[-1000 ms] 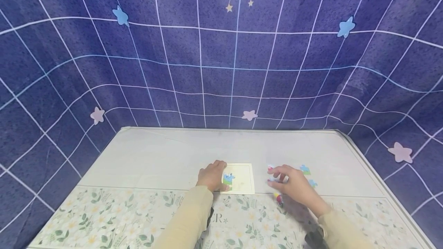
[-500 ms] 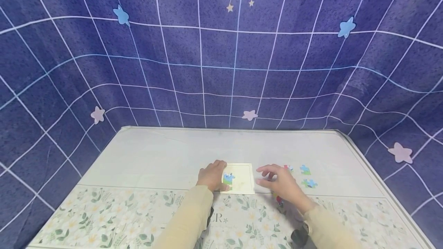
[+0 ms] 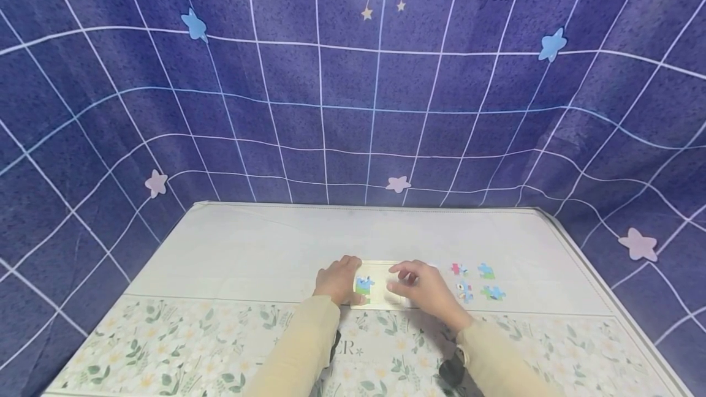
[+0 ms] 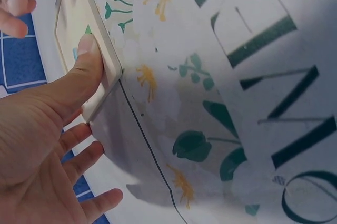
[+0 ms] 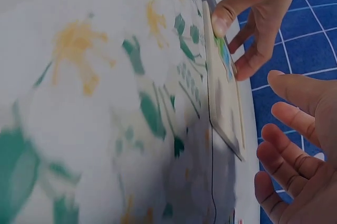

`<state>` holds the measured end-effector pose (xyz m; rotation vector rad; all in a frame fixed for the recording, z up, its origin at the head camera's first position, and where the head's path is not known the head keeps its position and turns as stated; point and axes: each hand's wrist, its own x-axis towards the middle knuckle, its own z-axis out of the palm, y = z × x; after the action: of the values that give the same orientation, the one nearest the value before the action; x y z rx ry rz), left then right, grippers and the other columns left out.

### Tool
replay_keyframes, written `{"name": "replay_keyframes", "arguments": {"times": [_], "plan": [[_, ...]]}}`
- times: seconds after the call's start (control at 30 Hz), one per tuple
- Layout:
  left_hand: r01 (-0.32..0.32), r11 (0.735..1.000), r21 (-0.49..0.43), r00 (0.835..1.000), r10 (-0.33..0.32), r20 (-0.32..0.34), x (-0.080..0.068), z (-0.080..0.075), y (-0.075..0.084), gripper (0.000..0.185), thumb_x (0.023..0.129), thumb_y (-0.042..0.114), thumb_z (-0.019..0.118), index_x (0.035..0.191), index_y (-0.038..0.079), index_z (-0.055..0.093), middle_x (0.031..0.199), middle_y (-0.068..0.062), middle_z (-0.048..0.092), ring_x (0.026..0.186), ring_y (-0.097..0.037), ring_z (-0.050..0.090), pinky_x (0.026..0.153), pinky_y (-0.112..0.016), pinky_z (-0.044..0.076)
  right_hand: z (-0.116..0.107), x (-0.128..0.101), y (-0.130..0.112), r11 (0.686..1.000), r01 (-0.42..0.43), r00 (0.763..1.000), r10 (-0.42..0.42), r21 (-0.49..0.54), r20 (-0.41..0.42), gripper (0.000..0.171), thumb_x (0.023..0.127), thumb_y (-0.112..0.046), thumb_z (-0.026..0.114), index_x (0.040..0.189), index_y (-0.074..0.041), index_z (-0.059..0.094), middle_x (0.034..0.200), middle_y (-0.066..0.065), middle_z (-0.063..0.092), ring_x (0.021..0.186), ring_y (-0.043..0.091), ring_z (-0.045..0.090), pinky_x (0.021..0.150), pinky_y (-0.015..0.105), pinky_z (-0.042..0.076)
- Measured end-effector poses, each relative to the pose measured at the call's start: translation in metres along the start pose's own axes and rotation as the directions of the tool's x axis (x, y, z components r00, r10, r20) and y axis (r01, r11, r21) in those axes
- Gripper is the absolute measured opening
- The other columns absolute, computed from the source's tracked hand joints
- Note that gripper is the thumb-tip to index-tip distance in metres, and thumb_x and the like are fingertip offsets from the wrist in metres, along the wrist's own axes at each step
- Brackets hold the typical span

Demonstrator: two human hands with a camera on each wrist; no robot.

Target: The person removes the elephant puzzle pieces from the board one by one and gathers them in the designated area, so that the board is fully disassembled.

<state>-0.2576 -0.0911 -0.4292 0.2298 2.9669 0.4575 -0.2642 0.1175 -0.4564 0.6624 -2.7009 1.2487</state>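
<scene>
A pale wooden puzzle board [image 3: 380, 291] lies on the table, with joined blue and green puzzle pieces [image 3: 364, 285] at its left side. My left hand [image 3: 336, 280] holds the board's left end; in the left wrist view its thumb [image 4: 88, 58] presses on top and fingers reach the edge. Over the board's right part hovers my right hand [image 3: 423, 290], fingers loosely bent and apart, holding nothing in the right wrist view. Loose pieces lie to its right: a red and white one [image 3: 459, 269], a blue and white one [image 3: 464, 291] and two blue-green ones [image 3: 486, 271].
A white tabletop [image 3: 265, 244] carries a floral cloth band [image 3: 193, 342] with printed letters along the front. Behind and at both sides hangs a dark blue curtain [image 3: 287, 127] with a grid and stars. The right forearm hides part of the table near the loose pieces.
My right hand has moved left from the loose pieces to over the board, uncovering the blue and white piece. The left hand and the board have stayed in place.
</scene>
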Motion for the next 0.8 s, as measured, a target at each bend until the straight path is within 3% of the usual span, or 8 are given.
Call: {"name": "replay_keyframes", "arguments": {"times": [0.3, 0.63, 0.8], "plan": [[0.008, 1.0, -0.004, 1.0, -0.008, 0.006, 0.005, 0.003, -0.002, 0.082, 0.071, 0.029, 0.09, 0.141, 0.008, 0.053, 0.142, -0.009, 0.056, 0.127, -0.031, 0.056, 0.108, -0.058, 0.045, 0.018, 0.014, -0.007, 0.999, -0.042, 0.999, 0.042, -0.005, 0.014, 0.024, 0.086, -0.016, 0.081, 0.107, -0.005, 0.075, 0.09, 0.005, 0.067, 0.074, 0.012, 0.056, 0.065, 0.027, 0.05], [-0.009, 1.0, 0.012, 1.0, 0.009, 0.007, 0.008, 0.005, -0.006, 0.079, 0.072, 0.028, 0.091, 0.139, 0.009, 0.054, 0.139, -0.009, 0.057, 0.123, -0.033, 0.058, 0.105, -0.059, 0.047, 0.035, 0.025, -0.013, 0.986, -0.094, 0.991, 0.106, -0.135, 0.082, 0.03, 0.085, -0.017, 0.082, 0.112, -0.009, 0.074, 0.091, 0.004, 0.068, 0.079, 0.016, 0.06, 0.07, 0.035, 0.055], [-0.017, 1.0, 0.008, 1.0, 0.017, -0.006, 0.007, 0.006, -0.006, 0.079, 0.071, 0.027, 0.091, 0.138, 0.008, 0.055, 0.136, -0.009, 0.059, 0.121, -0.033, 0.06, 0.103, -0.059, 0.049, 0.039, 0.028, -0.016, 0.982, -0.062, 0.992, 0.08, -0.18, 0.094, 0.032, 0.084, -0.017, 0.083, 0.113, -0.007, 0.075, 0.091, 0.005, 0.067, 0.078, 0.019, 0.062, 0.069, 0.037, 0.056]]}}
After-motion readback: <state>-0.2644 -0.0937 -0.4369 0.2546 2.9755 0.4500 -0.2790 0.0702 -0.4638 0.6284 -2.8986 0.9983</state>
